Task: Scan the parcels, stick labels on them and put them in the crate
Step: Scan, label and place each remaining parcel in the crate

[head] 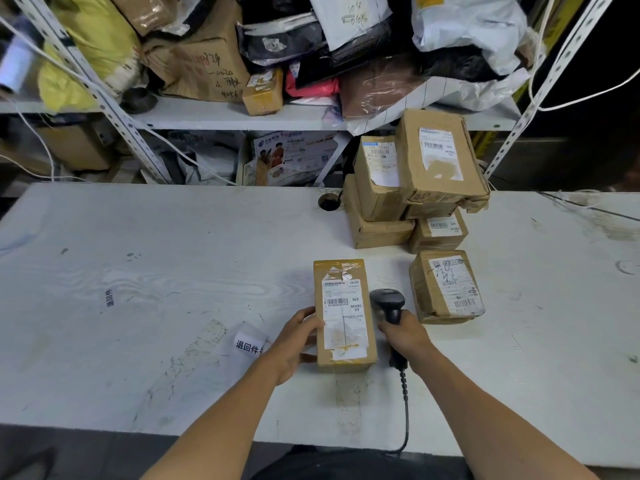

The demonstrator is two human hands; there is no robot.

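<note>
A white surface [138, 271] carries a long cardboard parcel [341, 306], label upward. Left of the parcel lies a small white slip [250, 342]. The left hand [298, 344] grips the parcel's left edge. Just right of the parcel, the right hand [405, 336] grips a black scanner [389, 304]. Beyond the scanner sits another parcel [445, 289]; behind it, stacked boxes [415, 181].

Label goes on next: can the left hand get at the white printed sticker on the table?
Probably yes: the white printed sticker lies uncovered beside the left hand, but that hand grips the brown cardboard parcel.

Parcel sorting depot: white perforated-steel shelving [242, 116] is overflowing with plastic mailer bags [464, 26]; taped, labelled brown cardboard boxes [415, 188] are stacking up on a scuffed white worktable [138, 289].
</note>
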